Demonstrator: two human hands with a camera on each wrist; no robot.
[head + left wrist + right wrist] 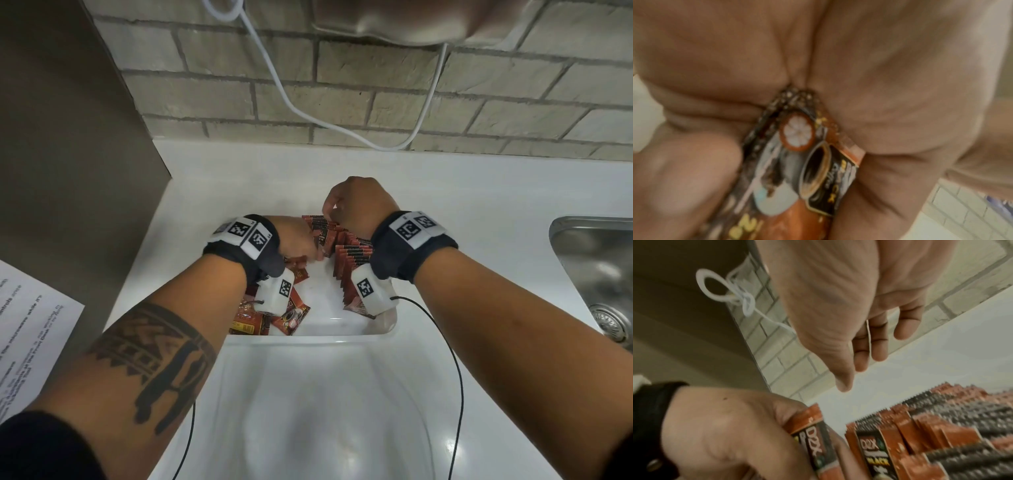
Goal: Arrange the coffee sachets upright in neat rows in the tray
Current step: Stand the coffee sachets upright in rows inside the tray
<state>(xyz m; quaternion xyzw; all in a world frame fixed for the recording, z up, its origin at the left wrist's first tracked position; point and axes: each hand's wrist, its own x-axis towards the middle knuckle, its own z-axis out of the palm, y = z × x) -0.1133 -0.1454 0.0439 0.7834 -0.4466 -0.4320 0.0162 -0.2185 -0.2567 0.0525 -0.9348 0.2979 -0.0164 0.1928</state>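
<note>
Printed white paper sheet (30,329) lies at the far left, on the white tabletop (445,192). Next comes the shallow white plastic tray (342,329). In its left part, red and black coffee sachets (291,318) lie flat and loose in a small pile. The left hand (296,240) is above them, and its fingers are curled around one red and black sachet with a printed coffee cup (797,162), gripping it at the narrow end. In the right part of the tray, upright sachets (352,257) stand close together in rows. The right hand (359,202) is over the far end of these rows; its fingers are bent downward, but I cannot tell if they pinch anything. At the far right a steel sink (596,260) is set in the tabletop.
</note>
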